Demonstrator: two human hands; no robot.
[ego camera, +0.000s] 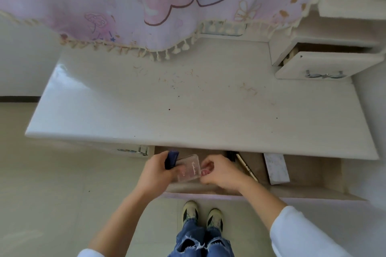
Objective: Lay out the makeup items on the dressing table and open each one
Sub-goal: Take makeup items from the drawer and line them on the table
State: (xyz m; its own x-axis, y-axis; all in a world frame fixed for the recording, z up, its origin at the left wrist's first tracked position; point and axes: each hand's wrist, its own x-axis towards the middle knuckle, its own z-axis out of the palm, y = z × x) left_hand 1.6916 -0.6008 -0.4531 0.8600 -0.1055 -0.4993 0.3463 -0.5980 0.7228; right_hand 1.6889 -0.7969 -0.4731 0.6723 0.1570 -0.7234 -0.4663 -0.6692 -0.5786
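Left hand (155, 171) grips one navy tube (171, 159), right hand (224, 173) seemingly one clear case (188, 168).

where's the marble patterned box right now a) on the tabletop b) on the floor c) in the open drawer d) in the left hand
c: the marble patterned box lies in the open drawer beside a slim pencil; the left hand grips a dark blue item and the right hand pinches a clear case.
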